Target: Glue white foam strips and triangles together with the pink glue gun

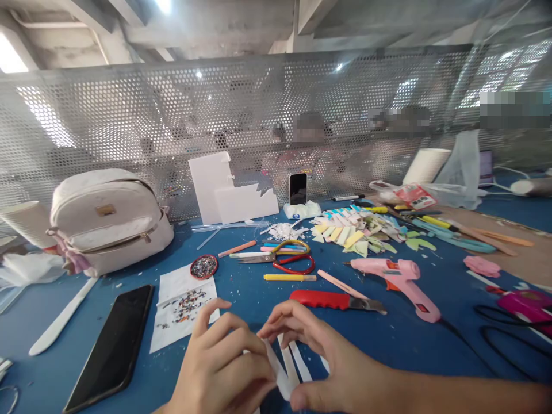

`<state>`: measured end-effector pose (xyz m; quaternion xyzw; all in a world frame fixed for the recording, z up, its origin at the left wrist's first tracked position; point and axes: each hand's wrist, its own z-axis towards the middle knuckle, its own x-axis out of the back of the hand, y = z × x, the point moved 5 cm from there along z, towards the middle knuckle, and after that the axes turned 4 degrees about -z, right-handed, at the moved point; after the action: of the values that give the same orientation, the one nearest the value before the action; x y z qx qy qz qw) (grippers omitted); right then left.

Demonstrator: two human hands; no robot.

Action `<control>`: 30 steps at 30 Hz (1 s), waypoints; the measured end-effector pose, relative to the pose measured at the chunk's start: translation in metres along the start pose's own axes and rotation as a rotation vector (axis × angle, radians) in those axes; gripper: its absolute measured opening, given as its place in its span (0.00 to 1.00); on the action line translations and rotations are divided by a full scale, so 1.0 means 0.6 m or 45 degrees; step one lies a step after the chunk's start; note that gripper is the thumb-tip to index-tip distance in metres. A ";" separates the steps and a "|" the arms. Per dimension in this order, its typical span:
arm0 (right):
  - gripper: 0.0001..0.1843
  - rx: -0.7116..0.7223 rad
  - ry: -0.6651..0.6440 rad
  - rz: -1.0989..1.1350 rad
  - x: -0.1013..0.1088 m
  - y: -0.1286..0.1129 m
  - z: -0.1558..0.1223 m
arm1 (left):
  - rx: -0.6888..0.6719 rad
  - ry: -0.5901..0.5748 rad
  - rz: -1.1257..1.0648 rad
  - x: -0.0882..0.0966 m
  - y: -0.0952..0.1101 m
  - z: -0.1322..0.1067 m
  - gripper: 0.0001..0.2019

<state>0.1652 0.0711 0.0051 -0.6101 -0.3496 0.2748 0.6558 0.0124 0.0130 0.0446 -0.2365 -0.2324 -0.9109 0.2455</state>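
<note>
My left hand (228, 356) is at the front of the table with its fingers bent around the near edge of a white strip (278, 371), perhaps paper or plastic. Its index finger is raised. From the other side, my right hand (332, 351) curves around the same strip, thumb at the lower end and fingertips at the upper end. Beneath and between the hands lie several more white strips (297, 359). Just beyond my right hand rests a red-handled utility knife (323, 299). Past my left hand, small dark and orange bits (187, 305) are scattered over a white sheet (166, 322).
A pink glue gun (388, 273), scissors (280, 259), markers (288, 278) and a pile of paper scraps (357, 227) spread beyond my hands. Leftward are a phone (114, 348), white plastic knife (64, 316) and backpack (107, 224). A perforated metal screen (250, 132) stands behind.
</note>
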 end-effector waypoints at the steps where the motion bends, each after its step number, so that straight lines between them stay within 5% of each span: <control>1: 0.40 -0.003 0.019 0.031 0.002 0.001 -0.002 | -0.019 0.032 -0.007 -0.002 0.000 0.003 0.08; 4: 0.40 0.001 0.074 0.104 0.009 0.007 -0.010 | -0.055 0.052 -0.035 -0.007 0.001 0.016 0.08; 10: 0.37 0.069 0.283 0.139 0.043 0.017 -0.029 | -0.107 -0.192 -0.035 -0.012 -0.016 0.066 0.06; 14: 0.35 0.056 0.320 0.046 0.052 0.019 -0.038 | -0.046 -0.157 0.107 -0.042 -0.099 0.133 0.06; 18: 0.34 0.070 0.240 -0.082 0.040 0.020 -0.040 | 0.032 -0.169 0.255 -0.112 -0.196 0.223 0.06; 23: 0.38 -0.011 0.156 -0.438 0.033 0.021 -0.038 | 0.022 -0.324 0.333 -0.177 -0.232 0.276 0.16; 27: 0.41 -0.109 0.057 -0.713 0.024 0.013 -0.022 | 0.068 -0.371 0.271 -0.141 -0.192 0.231 0.27; 30: 0.43 -0.063 -0.034 -0.896 0.008 0.014 -0.001 | 0.112 -0.329 0.146 -0.070 -0.138 0.169 0.20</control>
<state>0.1693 0.0752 -0.0024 -0.4644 -0.5534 0.0314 0.6907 0.0305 0.1458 0.0752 -0.3538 -0.2877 -0.8463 0.2753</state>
